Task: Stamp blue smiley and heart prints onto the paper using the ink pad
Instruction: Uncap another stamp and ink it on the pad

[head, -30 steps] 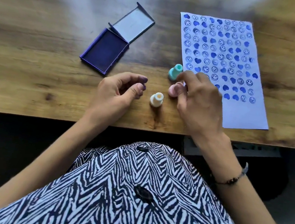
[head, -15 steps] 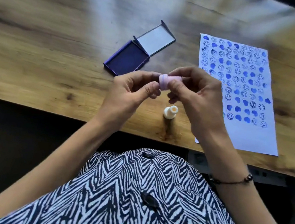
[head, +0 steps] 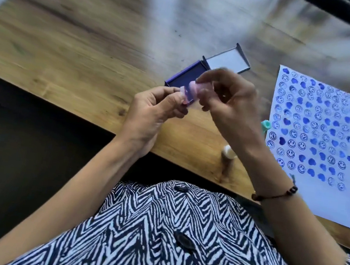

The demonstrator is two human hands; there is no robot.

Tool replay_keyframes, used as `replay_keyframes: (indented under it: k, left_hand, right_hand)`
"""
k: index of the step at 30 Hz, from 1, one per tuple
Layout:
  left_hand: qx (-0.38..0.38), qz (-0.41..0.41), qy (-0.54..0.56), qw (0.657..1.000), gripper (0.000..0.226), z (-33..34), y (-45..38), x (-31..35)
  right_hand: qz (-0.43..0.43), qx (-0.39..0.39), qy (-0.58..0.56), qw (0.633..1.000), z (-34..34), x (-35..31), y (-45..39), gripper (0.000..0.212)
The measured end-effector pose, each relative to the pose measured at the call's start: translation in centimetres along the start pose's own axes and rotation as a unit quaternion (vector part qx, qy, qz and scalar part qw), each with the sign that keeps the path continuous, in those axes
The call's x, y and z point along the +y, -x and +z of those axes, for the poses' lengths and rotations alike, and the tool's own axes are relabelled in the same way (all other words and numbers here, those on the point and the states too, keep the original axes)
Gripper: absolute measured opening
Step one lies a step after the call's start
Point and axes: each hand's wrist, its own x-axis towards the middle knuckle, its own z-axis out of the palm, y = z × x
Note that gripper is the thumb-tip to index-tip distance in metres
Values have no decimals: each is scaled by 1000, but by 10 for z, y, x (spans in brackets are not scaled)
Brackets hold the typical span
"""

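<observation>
Both hands are up over the table's near edge, the left hand [head: 150, 108] and right hand [head: 234, 104] each pinching an end of the blurred pink stamp [head: 192, 93], fingers closed on it. The paper [head: 336, 206] at the right end is packed with blue smileys and hearts, only its near strip blank. So it looks nearly done: ink pad [head: 188, 76] open just beyond, a few prints left.
</observation>
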Motion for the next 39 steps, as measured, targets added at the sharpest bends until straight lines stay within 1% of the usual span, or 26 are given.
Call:
replay_keyframes:
  k: [2,3,4,6,8,9,11,14,17,20,23,25,27,29,32,35,37,39]
  left_hand:
    - [29,-1,7,1000,14,-1,-5,-2]
    - [39,1,2,999,15,-1,-6,-4]
    - [44,4,-8,999,15,0,-8,-6]
    - [46,10,-30,998,16,1,-9,-12]
    - [45,19,-48,998,15,3,-9,-17]
    - [45,25,-57,997,14,3,-10,-19]
    - [47,40,-80,995,11,3,-10,-23]
    - [49,51,-123,990,3,3,-11,-26]
    - [40,60,-157,985,4,2,-12,-29]
    - [35,68,-171,982,5,3,-13,-28]
    - [29,78,-190,978,6,1,-11,-29]
    - [26,82,-192,978,7,1,-10,-29]
    - [28,79,-195,977,7,2,-11,-28]
    - [27,76,-204,976,7,2,-9,-28]
    - [33,80,-211,974,7,1,-8,-28]
    - [41,89,-213,972,6,-2,-10,-25]
    - [8,79,-221,972,7,11,-10,-26]
    - [26,76,-222,972,10,9,-7,-25]
  right_hand:
    - [-57,26,95,993,-5,5,-25,8]
    - [-72,23,138,987,-6,9,-40,9]
    - [-76,7,175,982,-6,13,-54,11]
    - [-83,-49,235,967,-2,24,-74,14]
    - [-111,-101,283,947,7,34,-81,15]
    - [-128,-112,298,939,11,38,-80,15]
    - [-151,-107,311,932,15,44,-79,14]
    - [-158,-102,331,925,18,48,-81,15]
    - [-161,-106,339,921,18,47,-83,14]
    - [-178,-115,358,909,17,47,-79,14]
    - [-144,-144,330,922,10,39,-89,14]
    - [-131,-132,307,933,5,35,-94,16]
    - [-141,-117,319,930,7,34,-88,17]
    - [-137,-128,338,922,10,35,-80,15]
    - [-120,-152,307,932,8,32,-88,16]
    - [-137,-125,320,929,13,30,-84,16]
    - [-125,-97,359,920,5,38,-70,15]
    - [-112,-131,337,926,7,38,-71,15]
